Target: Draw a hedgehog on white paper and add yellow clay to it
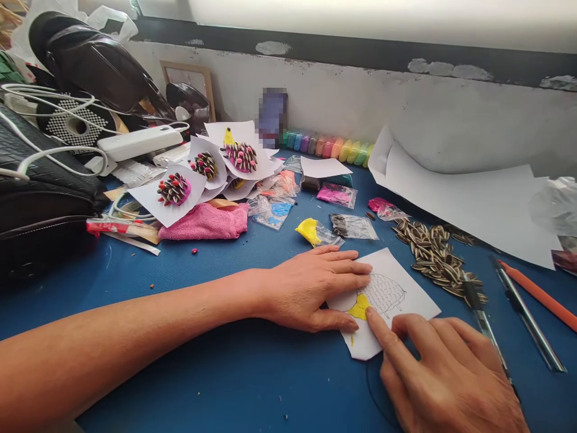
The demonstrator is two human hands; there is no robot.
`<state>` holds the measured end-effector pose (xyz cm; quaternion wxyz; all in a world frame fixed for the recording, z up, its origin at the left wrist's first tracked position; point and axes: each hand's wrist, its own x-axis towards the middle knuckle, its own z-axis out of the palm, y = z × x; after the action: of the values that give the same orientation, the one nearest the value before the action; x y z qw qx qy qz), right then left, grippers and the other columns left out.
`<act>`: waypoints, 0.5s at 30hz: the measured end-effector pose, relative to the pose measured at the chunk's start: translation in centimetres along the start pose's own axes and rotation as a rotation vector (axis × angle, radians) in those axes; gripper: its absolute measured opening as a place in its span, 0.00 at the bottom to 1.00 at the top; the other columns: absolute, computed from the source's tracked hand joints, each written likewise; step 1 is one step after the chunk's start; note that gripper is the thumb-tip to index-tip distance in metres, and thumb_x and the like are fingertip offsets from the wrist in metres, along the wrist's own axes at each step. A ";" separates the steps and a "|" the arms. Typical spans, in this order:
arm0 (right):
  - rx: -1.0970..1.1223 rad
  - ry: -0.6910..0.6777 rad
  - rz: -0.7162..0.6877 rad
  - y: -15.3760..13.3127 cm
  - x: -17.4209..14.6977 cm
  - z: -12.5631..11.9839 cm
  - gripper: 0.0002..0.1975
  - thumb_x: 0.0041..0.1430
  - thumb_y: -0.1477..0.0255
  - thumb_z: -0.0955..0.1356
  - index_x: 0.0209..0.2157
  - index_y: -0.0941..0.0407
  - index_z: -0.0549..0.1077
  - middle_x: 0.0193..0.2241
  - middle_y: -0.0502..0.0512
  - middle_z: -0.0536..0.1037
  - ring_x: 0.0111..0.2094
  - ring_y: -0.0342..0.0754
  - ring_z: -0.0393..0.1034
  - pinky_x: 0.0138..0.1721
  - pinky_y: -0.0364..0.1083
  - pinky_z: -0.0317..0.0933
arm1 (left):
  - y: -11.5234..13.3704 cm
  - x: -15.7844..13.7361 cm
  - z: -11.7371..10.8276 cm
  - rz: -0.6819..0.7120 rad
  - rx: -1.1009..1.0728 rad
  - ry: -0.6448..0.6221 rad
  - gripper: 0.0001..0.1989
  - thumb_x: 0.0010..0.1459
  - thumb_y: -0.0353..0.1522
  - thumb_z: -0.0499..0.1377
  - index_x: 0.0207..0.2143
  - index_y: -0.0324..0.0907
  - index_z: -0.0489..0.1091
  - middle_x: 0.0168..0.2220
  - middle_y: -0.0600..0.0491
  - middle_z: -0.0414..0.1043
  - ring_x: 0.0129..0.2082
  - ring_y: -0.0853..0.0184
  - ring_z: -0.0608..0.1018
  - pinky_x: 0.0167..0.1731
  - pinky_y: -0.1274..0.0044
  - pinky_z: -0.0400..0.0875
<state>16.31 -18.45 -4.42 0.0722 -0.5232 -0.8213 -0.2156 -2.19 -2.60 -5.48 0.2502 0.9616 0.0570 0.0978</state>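
A white sheet of paper (392,264) with a drawn hedgehog outline lies on the blue table. Yellow modelling clay (359,307) is spread over the head part of the drawing. My left hand (315,288) rests flat on the paper's left side, fingers stretched out and holding nothing. With its index finger extended, my right hand (442,367) touches the edge of the yellow clay; its other fingers are bent and look empty. Just beyond my left hand is an opened packet of yellow clay (309,232), beside a packet of black clay (347,226).
Sunflower seeds (433,255) are heaped right of the paper, near pens (527,313) and an orange tool (541,294). Finished seed hedgehogs on paper (174,189) lie on a pink cloth (207,221). A black bag (40,198) stands left; colored clay packs (329,147) line the wall.
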 end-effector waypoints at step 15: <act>0.144 0.085 -0.005 1.5 -0.2 -0.5 0.16 0.63 0.80 0.63 0.50 0.62 0.73 0.34 0.59 0.75 0.37 0.50 0.67 0.42 0.51 0.58 | 0.0 0.1 0.1 -0.001 -0.015 0.014 0.33 0.64 0.45 0.58 0.64 0.34 0.60 0.68 0.46 0.55 0.70 0.55 0.54 0.69 0.65 0.42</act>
<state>17.68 -18.29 -3.67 0.1437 -0.5048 -0.8323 -0.1780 -2.10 -2.62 -5.55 0.2570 0.9589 0.0586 0.1049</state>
